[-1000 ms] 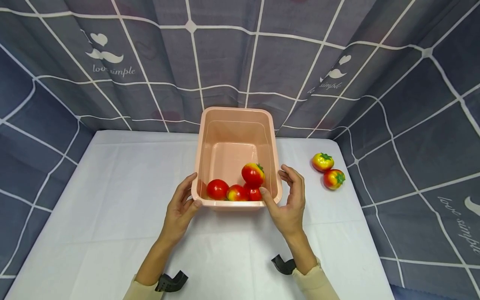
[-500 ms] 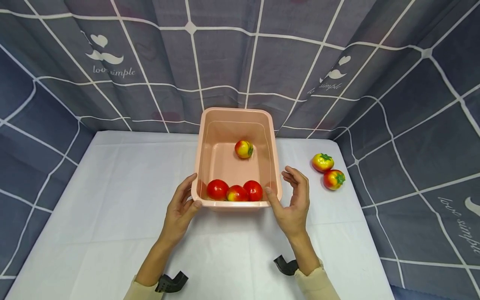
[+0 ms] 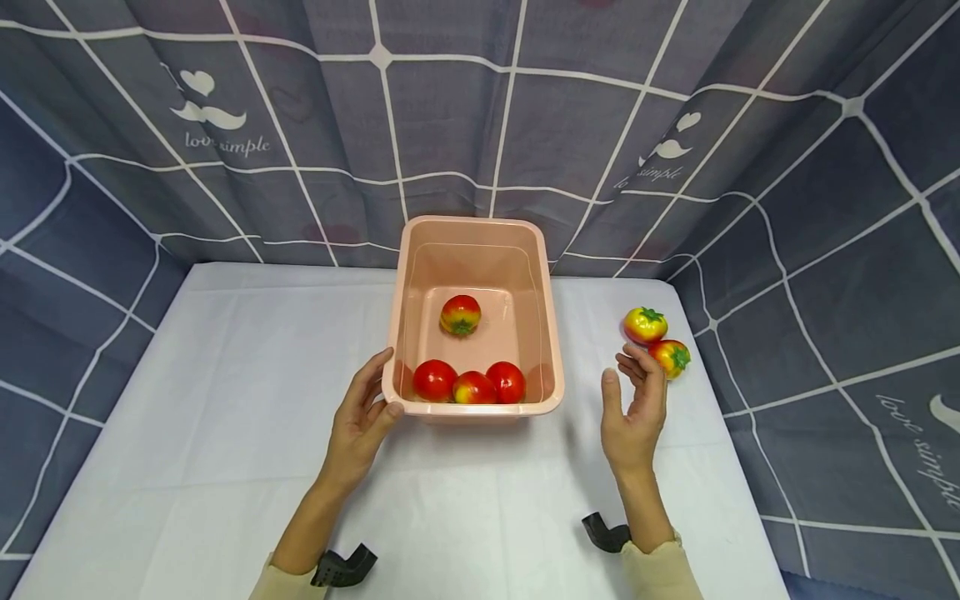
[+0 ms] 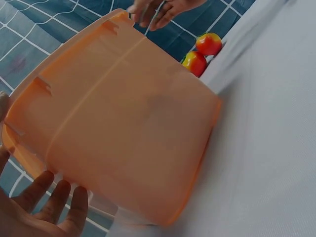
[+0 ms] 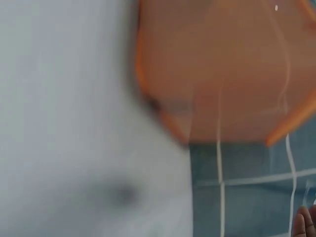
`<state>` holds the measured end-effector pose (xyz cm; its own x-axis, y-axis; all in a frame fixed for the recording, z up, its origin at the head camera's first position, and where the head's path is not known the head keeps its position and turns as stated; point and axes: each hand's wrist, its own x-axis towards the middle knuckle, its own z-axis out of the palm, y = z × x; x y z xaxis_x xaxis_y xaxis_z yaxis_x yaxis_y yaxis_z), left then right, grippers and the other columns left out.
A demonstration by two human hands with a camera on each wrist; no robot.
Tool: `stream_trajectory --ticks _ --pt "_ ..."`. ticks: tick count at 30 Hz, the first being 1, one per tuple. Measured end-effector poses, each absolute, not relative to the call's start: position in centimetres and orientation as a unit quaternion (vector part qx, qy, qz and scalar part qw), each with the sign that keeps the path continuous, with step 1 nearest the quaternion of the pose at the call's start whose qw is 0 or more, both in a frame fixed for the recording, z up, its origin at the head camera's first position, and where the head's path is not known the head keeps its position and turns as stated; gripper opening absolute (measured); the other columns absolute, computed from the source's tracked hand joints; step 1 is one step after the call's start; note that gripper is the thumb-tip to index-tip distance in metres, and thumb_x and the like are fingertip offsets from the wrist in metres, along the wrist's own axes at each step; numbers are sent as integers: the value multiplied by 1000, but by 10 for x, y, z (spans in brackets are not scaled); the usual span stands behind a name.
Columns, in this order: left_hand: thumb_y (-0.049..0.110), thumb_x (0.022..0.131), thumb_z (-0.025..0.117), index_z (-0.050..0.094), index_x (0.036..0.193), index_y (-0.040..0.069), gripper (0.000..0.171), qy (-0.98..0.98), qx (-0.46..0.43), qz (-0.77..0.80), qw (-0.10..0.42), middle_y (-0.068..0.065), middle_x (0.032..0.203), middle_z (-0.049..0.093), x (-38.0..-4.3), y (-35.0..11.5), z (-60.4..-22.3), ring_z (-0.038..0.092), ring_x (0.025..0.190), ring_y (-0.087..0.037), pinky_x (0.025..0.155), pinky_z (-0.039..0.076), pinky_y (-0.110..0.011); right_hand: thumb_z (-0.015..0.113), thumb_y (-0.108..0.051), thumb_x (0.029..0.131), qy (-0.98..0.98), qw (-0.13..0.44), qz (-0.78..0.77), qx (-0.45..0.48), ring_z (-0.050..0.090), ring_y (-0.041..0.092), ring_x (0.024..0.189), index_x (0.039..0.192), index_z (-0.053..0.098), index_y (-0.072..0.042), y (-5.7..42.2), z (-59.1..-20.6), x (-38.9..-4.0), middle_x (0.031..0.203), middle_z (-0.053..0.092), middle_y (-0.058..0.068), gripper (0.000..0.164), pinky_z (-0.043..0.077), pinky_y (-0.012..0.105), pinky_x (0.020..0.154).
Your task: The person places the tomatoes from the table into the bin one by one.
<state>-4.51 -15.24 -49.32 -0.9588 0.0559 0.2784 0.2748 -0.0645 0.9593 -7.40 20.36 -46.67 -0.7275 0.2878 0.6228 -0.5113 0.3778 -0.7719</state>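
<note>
Nearest me, two pale sleeves with black wrist mounts point(image 3: 345, 567) lie over the white tablecloth point(image 3: 262, 375). Left hand point(image 3: 362, 429) holds the near left corner of the pink plastic bin point(image 3: 472, 409), thumb at the rim, fingers along the outside wall. Right hand point(image 3: 636, 417) is fairly wide, fingers loosely bent, nothing in it, apart from the bin. Bin stands mid-table: thin-walled, probably light and a bit flexy, smooth; best gripped under the rolled rim on both sides.

Inside, along the near wall, three tomatoes in a row: left red tomato point(image 3: 434, 380), red-yellow tomato point(image 3: 474, 387), right red tomato point(image 3: 506, 382). Glossy, likely artificial, so I'd guess light, firm, slippery, prone to roll, not easily bruised.

Right of the bin, on the cloth: near loose tomato point(image 3: 670, 358), by the right fingertips; can't tell whether they touch. Just beyond it, far loose tomato point(image 3: 645, 325). For either, pinch round the widest part, thumb opposite fingers; green tops look like a poor hold.

Farther into the bin, one lone tomato point(image 3: 461, 315), stem end facing near; needs a reach over the rim. Behind everything, grey checked curtain point(image 3: 322, 117).
</note>
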Motion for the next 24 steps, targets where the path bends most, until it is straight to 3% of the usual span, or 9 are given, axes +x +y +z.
stream_trajectory --ticks 3,9,17,24 --pt "-14 99 61 37 167 9 76 -679 -124 -720 77 -8 173 37 -45 -152 -493 52 148 -17 115 52 -18 64 13 95 -759 378 528 41 62 16 123 137 53 22 218 -466 -78 131 53 42 44 51 24 114" --pt "-14 99 62 37 167 9 76 -679 -126 -719 80 -8 173 37 -45 -153 -493 52 147 -18 115 53 -19 76 -6 98 -798 373 469 -70 57 22 130 139 60 5 269 -501 -98 135 57 22 46 44 18 119" --pt "-12 100 62 37 167 9 75 -683 -126 -716 78 -8 173 36 -45 -153 -493 51 148 -24 115 52 -20 84 -27 93 -825 313 443 -159 43 38 145 149 52 -4 311 -532 -121 149 48 23 67 33 52 126" --pt "-13 100 61 36 167 9 75 -680 -128 -717 79 -9 173 36 -44 -153 -493 52 147 -18 115 53 -19 82 -32 93 -826 252 456 -214 36 38 153 158 40 -5 319 -542 -135 160 38 23 82 27 54 135"
